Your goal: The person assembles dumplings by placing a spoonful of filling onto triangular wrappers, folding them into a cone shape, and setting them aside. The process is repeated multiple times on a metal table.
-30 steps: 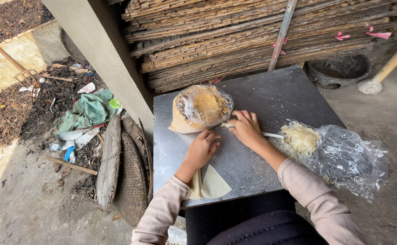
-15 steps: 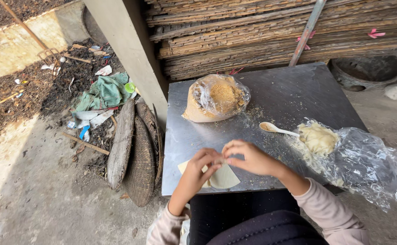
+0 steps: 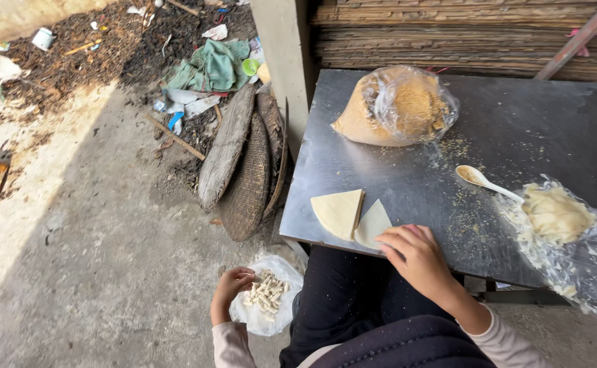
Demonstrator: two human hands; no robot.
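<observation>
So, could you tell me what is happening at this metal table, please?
A seated person's right hand rests on fan-shaped pale wrappers at the near edge of the metal table. The left hand reaches down to a white bag of small rolled pieces on the ground. A spoon lies between a crumb-filled bag and some dough.

Right hand (image 3: pixel 418 257) on triangular wrappers (image 3: pixel 353 216)

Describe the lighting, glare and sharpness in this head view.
Head view: daylight is soft and shaded; a brighter sunlit patch falls on the concrete floor at left. The metal table shows a dull sheen, and the clear plastic bag of crumbs catches white glare. Both hands, left and right, look sharp, with no motion blur. Edges bend slightly from the wide lens.
</observation>
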